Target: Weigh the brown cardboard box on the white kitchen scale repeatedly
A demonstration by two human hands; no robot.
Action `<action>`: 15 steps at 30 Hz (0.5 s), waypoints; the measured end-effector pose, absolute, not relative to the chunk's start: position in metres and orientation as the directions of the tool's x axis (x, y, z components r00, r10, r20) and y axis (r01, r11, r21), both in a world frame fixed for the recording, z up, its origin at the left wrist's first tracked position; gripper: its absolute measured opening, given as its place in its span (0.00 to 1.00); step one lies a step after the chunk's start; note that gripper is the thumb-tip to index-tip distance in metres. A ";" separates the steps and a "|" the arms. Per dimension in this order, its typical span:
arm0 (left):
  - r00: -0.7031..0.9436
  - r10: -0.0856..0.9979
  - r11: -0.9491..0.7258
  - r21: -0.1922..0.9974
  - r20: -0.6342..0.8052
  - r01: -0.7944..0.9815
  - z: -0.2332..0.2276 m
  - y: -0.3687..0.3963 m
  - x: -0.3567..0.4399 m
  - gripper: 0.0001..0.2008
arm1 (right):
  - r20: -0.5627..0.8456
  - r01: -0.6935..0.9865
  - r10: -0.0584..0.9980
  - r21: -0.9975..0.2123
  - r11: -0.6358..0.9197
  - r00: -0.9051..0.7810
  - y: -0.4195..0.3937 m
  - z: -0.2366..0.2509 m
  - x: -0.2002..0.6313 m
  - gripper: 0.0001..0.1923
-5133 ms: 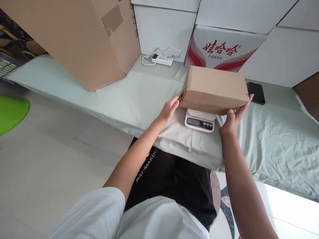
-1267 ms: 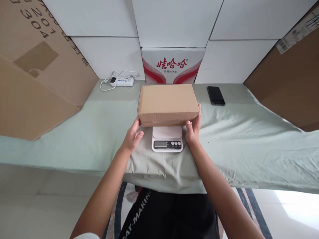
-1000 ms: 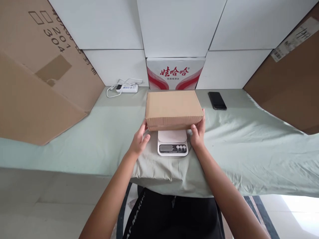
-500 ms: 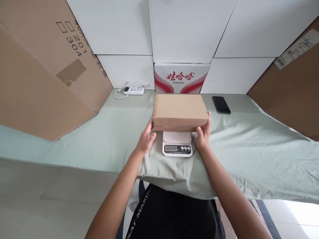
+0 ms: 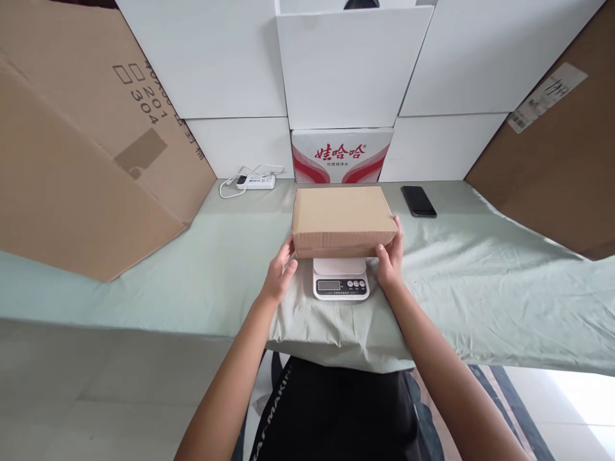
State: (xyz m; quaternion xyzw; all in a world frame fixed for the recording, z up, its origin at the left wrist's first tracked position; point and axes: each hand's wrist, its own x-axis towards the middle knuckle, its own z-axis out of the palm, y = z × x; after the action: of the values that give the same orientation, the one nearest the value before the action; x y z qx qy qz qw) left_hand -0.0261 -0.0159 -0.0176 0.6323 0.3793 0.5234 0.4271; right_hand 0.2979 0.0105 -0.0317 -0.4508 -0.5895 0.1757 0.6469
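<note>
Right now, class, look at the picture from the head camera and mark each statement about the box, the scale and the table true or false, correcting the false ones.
1. Both hands touch the small cardboard box. True: left hand, right hand.
2. The box sits over a white scale. True.
3. A phone lies left of the box. False: it lies to the right.
4. The table cloth is red. False: it is pale green.
5. The power strip rests on top of the box. False: it lies on the table near the wall.

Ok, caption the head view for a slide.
Both hands, left hand and right hand, steady a cardboard box on a kitchen scale.
</note>
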 end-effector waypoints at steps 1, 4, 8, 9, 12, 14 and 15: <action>0.160 0.928 -0.344 0.939 0.336 0.022 -0.017 -0.017 -0.027 0.50 | 0.607 0.307 0.757 -0.788 0.534 0.240 0.008 -0.031 0.298 0.49; 0.147 0.932 -0.335 0.942 0.332 0.001 -0.015 -0.023 -0.027 0.49 | 0.619 0.314 0.749 -0.778 0.544 0.237 0.001 -0.029 0.297 0.46; 0.143 0.933 -0.335 0.942 0.330 0.009 -0.010 -0.029 -0.027 0.46 | 0.647 0.349 0.725 -0.753 0.558 0.237 -0.009 -0.021 0.296 0.42; 0.142 0.934 -0.334 0.943 0.329 0.014 -0.010 -0.030 -0.027 0.46 | 0.653 0.365 0.720 -0.746 0.557 0.236 -0.011 -0.018 0.295 0.42; 0.135 0.937 -0.328 0.944 0.321 0.031 -0.010 -0.031 -0.028 0.46 | 0.660 0.409 0.711 -0.734 0.542 0.242 -0.015 -0.010 0.292 0.40; 0.123 0.940 -0.325 0.945 0.318 0.039 -0.011 -0.031 -0.028 0.46 | 0.664 0.412 0.704 -0.732 0.542 0.252 -0.016 -0.007 0.291 0.39; 0.116 0.940 -0.327 0.944 0.320 0.043 -0.012 -0.031 -0.027 0.47 | 0.664 0.406 0.702 -0.733 0.545 0.256 -0.016 -0.006 0.290 0.38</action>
State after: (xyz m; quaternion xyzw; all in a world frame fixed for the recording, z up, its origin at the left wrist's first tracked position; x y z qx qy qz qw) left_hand -0.0272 -0.0309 -0.0118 0.6166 0.3986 0.5320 0.4217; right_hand 0.2899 -0.0164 -0.0060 -0.4627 -0.5988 0.1152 0.6435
